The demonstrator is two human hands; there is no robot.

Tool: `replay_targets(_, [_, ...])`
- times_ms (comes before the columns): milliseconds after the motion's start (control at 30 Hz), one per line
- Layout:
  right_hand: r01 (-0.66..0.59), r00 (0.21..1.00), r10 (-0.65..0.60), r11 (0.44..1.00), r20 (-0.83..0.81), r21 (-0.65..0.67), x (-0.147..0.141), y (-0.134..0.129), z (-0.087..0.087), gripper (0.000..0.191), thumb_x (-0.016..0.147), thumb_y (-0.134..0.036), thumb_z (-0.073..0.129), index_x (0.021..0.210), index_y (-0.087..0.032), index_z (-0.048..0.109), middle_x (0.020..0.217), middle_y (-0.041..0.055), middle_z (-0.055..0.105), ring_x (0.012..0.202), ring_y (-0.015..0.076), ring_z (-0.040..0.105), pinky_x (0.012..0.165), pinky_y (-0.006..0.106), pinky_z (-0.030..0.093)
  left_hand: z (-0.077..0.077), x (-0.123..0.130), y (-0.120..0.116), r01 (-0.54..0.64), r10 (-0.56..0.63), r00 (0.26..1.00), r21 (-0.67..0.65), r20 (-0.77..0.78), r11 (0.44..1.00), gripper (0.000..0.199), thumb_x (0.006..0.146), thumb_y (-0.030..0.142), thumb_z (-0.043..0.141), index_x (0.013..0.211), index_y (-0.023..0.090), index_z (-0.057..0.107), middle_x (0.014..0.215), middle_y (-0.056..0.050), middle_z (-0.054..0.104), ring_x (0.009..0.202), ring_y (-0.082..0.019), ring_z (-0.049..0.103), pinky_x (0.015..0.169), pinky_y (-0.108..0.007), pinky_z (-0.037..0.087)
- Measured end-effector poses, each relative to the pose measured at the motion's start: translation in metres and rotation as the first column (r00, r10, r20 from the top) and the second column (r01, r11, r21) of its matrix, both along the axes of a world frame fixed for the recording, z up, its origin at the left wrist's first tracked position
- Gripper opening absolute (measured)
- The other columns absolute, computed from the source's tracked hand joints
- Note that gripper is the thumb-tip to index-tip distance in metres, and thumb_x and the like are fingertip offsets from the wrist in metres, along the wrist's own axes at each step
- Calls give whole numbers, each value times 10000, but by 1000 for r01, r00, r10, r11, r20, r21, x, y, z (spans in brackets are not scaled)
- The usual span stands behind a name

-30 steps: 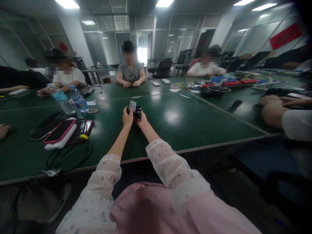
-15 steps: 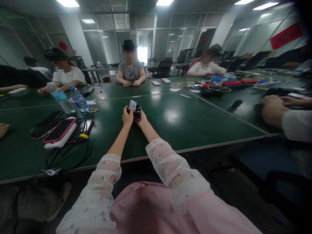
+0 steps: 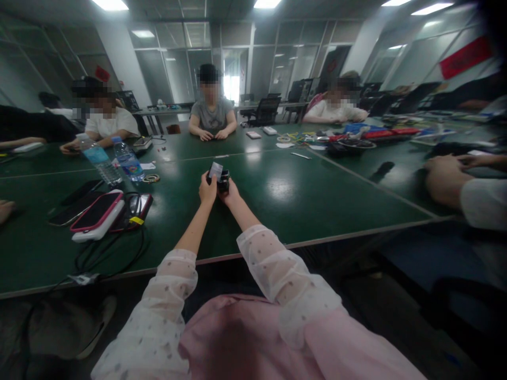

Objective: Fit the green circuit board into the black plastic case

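Observation:
Just above the green table (image 3: 317,206), at the middle of the view, both my hands are closed around a small black box-like object (image 3: 224,183). A pale, shiny panel (image 3: 216,170) shows on its left part. My left hand (image 3: 207,190) grips that left part, with the thumb lying near the panel's lower edge. On the other side my right hand (image 3: 231,193) holds the darker block from below and the right. Whether the two parts are joined, I cannot make out.
To the left lie phones (image 3: 97,211) in a stack with a cable (image 3: 134,248). Two water bottles (image 3: 129,161) stand behind them. A pen (image 3: 301,155) and a pile of cables and bags (image 3: 360,134) are farther right. Several people sit around, one person's hand (image 3: 447,174) at right.
My hands and the black object stay almost in place. The neighbour's hand and sleeve at the far right have shifted slightly.

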State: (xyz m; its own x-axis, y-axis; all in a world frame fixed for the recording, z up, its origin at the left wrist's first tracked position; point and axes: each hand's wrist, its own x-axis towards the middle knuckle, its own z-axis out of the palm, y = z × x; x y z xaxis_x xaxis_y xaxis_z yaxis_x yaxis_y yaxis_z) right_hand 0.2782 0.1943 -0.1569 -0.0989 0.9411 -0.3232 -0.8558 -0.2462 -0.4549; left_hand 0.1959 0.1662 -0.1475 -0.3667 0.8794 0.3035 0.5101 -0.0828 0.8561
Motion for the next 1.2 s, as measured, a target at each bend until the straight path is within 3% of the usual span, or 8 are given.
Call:
replay_targets(700, [3, 1000, -3, 1000, 22, -18, -1, 0, 1, 233, 965, -320, 416, 916, -180, 596, 647, -26, 646, 606, 130, 631, 632, 277, 578, 5, 2, -4, -12, 10, 999, -42, -35, 999, 499, 910, 481, 396, 1352, 259, 461, 1337, -70, 582, 1208, -244, 553, 1008, -368, 420])
replay_targets(1200, [5, 1000, -5, 1000, 18, -6, -2, 3, -3, 207, 949, -306, 450, 900, -177, 604, 669, -15, 662, 639, 139, 645, 663, 291, 584, 9, 4, -10, -59, 54, 994, -53, -92, 997, 497, 895, 503, 402, 1334, 282, 482, 1272, -94, 617, 1151, -290, 582, 978, -434, 434])
